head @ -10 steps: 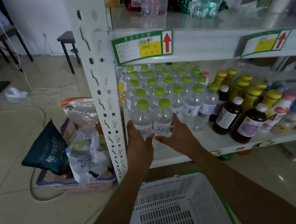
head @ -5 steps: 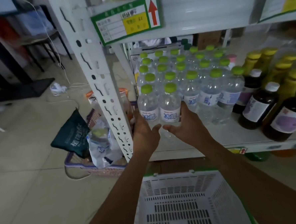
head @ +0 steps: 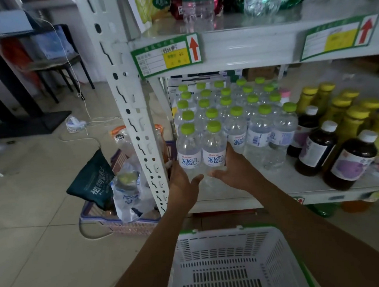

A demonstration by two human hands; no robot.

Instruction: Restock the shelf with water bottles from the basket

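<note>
Two clear water bottles with green caps, the left one (head: 188, 152) and the right one (head: 214, 151), stand side by side at the front left of the white shelf (head: 264, 191). My left hand (head: 183, 183) wraps the left bottle's base from the left. My right hand (head: 236, 170) cups the right bottle from the right, thumb under it. Behind them stand several rows of the same bottles (head: 237, 109). The white basket (head: 235, 262) with a green rim sits below my arms; the part in view holds nothing.
Dark bottles with white caps (head: 317, 148) and yellow-capped bottles (head: 351, 115) fill the shelf's right side. The white shelf post (head: 133, 115) rises just left of my left hand. A purple crate (head: 122, 223) with bags sits on the floor tiles at the left.
My head has lifted, so the upper shelf shows again. Both hands stay on the two front bottles, which sit at the same spot on the shelf.
</note>
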